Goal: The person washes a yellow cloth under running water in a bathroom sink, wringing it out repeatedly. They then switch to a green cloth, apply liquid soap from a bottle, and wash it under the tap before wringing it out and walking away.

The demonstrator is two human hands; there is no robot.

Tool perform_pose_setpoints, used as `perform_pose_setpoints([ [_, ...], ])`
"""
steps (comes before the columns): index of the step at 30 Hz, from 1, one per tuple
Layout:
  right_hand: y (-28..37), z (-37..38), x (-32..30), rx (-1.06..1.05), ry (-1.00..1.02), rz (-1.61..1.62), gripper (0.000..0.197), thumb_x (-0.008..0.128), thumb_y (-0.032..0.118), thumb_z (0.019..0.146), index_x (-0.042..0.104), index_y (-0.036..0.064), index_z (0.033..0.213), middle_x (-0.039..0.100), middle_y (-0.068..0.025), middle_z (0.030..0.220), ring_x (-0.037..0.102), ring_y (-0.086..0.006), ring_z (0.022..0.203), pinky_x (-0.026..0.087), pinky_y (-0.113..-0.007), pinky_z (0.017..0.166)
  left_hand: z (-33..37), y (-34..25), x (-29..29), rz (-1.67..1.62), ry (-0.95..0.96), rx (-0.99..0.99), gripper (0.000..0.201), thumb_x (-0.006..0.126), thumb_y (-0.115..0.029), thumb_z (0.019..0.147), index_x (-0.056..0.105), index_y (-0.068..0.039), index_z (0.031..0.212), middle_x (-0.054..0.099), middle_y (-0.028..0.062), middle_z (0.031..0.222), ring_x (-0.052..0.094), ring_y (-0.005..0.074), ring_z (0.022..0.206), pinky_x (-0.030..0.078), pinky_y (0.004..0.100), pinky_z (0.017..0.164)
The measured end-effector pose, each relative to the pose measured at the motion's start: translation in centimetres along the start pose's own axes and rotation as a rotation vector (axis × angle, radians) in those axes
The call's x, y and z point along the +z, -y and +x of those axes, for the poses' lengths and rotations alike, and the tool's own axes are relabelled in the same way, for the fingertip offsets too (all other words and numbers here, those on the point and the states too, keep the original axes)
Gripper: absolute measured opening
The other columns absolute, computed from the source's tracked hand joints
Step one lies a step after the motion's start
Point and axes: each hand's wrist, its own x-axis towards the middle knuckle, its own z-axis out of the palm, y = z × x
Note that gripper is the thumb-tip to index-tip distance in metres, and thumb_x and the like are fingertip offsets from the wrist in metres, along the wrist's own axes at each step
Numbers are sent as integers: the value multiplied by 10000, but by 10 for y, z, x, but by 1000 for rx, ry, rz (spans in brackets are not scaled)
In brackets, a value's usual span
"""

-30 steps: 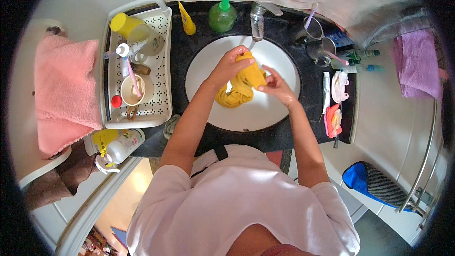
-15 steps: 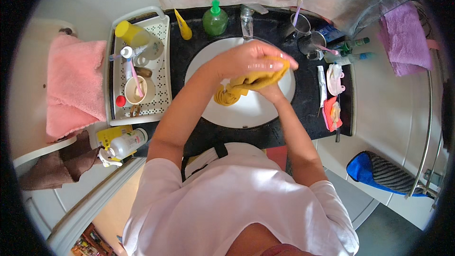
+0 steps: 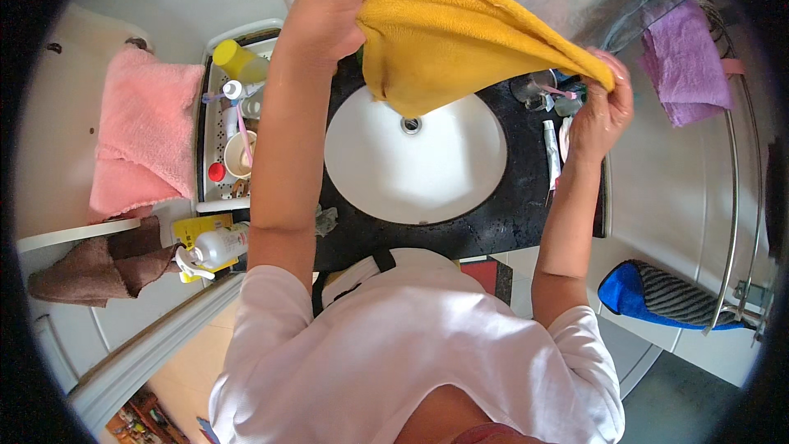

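Observation:
A mustard-yellow cloth (image 3: 460,45) is stretched out between my two raised hands, above the far side of the white sink (image 3: 386,189). My left hand (image 3: 337,0) grips its upper left edge, thumb on top. My right hand (image 3: 606,107) pinches the far right corner, which is pulled to a taut point. The lower edge of the cloth hangs over the sink, whose drain (image 3: 411,125) shows just beneath it. Both hands look wet. The cloth hides the faucet and most of the counter's back edge.
On the left stands a white perforated tray (image 3: 215,205) with a cup (image 3: 238,156) and bottles, near a spray bottle (image 3: 218,248). A toothpaste tube (image 3: 551,148) lies on the black counter (image 3: 460,238) at right. Pink (image 3: 148,131) and purple (image 3: 686,66) towels hang at the sides.
The bunched cloth has been lifted out from over the sink and spread open. My left hand has moved up and left, my right hand up and right.

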Motion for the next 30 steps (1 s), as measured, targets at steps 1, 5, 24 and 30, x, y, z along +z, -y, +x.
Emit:
perform_pose_setpoints([
  [1, 11, 6, 5, -48, 41, 65, 171, 602, 76, 871, 585, -21, 1011, 605, -128, 1070, 604, -247, 969, 458, -359, 911, -5, -3, 2, -6, 3, 33, 303, 534, -196, 931, 582, 40, 1114, 641, 108, 975, 627, 160, 858, 505, 279, 784],
  [5, 17, -26, -16, 447, 99, 509, 270, 665, 137, 805, 550, 14, 1016, 569, -57, 952, 586, -186, 913, 474, -332, 851, -41, -6, 13, 198, 110, -65, 340, 582, -272, 892, 623, 4, 1087, 647, 89, 1007, 612, 180, 952, 487, 316, 848],
  [24, -119, -226, 24, 817, 1267, -871, 551, 654, 352, 801, 518, 101, 1272, 439, -155, 1314, 443, -317, 1193, 406, -400, 978, -197, 285, -61, 1372, -83, -1231, 353, 629, -264, 794, 608, -85, 1097, 502, 221, 1155, 481, 379, 1113, 434, 481, 878],
  [30, -138, -299, 34, 292, 1016, -899, 490, 677, 243, 738, 579, 141, 1208, 475, -148, 1235, 430, -343, 1180, 422, -454, 925, -198, 323, -91, 1682, -539, -912, 353, 637, -225, 797, 593, -100, 1123, 392, 181, 1313, 376, 378, 1225, 437, 511, 879],
])
